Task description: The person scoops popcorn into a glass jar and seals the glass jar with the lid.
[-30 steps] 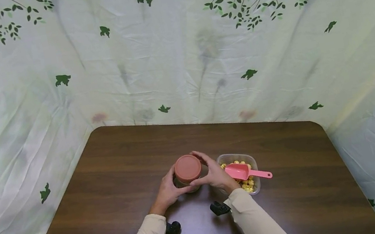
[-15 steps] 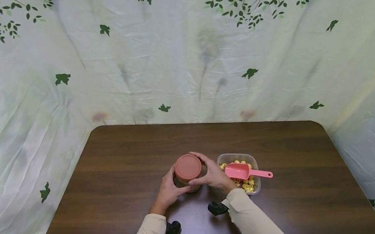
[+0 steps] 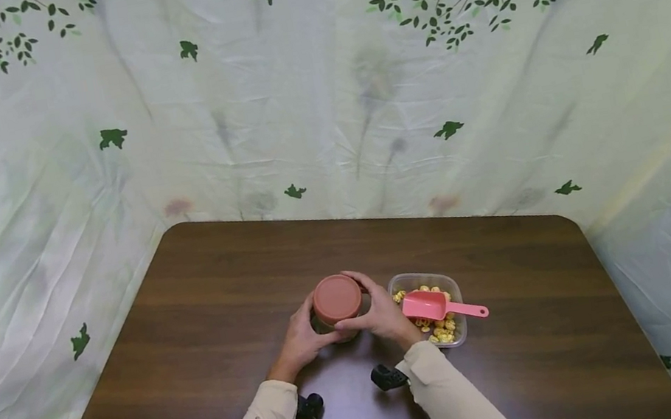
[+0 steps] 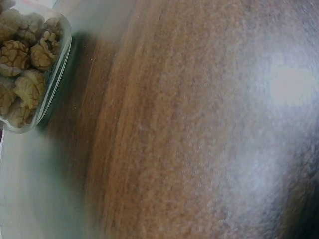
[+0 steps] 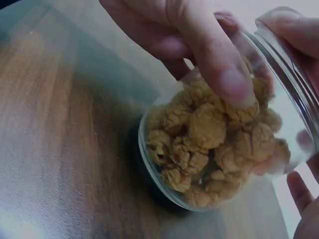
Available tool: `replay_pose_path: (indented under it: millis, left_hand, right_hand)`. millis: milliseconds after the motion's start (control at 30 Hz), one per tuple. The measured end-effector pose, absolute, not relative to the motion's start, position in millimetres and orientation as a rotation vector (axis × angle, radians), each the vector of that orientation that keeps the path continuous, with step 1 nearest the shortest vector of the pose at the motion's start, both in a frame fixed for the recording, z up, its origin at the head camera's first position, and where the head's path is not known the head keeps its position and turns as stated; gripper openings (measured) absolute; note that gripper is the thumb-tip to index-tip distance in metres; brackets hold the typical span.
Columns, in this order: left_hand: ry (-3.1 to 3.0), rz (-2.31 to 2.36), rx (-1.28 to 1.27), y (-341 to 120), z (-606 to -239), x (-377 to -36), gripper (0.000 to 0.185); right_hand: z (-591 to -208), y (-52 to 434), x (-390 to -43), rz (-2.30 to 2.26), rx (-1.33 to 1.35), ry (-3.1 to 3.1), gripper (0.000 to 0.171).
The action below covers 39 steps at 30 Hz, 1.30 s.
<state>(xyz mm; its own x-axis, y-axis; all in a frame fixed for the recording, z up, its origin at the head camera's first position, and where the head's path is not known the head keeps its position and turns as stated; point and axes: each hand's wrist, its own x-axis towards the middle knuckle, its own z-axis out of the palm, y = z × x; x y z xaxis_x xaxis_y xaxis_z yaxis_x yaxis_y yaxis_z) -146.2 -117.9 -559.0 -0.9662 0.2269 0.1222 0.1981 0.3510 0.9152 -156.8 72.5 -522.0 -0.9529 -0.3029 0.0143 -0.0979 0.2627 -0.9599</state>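
A clear jar (image 5: pixel 224 144) of popcorn with a dusty red lid (image 3: pixel 338 298) is held between both hands over the table's middle. The left hand (image 3: pixel 300 341) grips its lower body from the left, thumb (image 5: pixel 219 64) across the near side. From the right, the right hand (image 3: pixel 382 315) grips higher, around the upper part near the lid. How far its fingers lie on the lid, I cannot tell. In the left wrist view only part of the popcorn-filled jar (image 4: pixel 30 69) shows at the upper left; no fingers are distinct there.
Right of the hands stands a clear plastic tub (image 3: pixel 462 326) of yellow popcorn, partly behind the right wrist. Across it lies a pink scoop (image 3: pixel 428 305), handle jutting past the rim. The brown table (image 3: pixel 207 284) meets a leaf-print curtain (image 3: pixel 315 93) at its far edge.
The right hand and forearm have shifted slightly left. Both hands keep their grip on the jar; tub and scoop stay put.
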Motion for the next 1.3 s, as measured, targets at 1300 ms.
replay_pose_path:
  millis: [1300]
  left_hand:
    - [2.525,1.744,0.378,-117,-558,-147,0.095]
  right_hand:
    - [-493,79,-147,-1.886,-0.526,2.219,0.082]
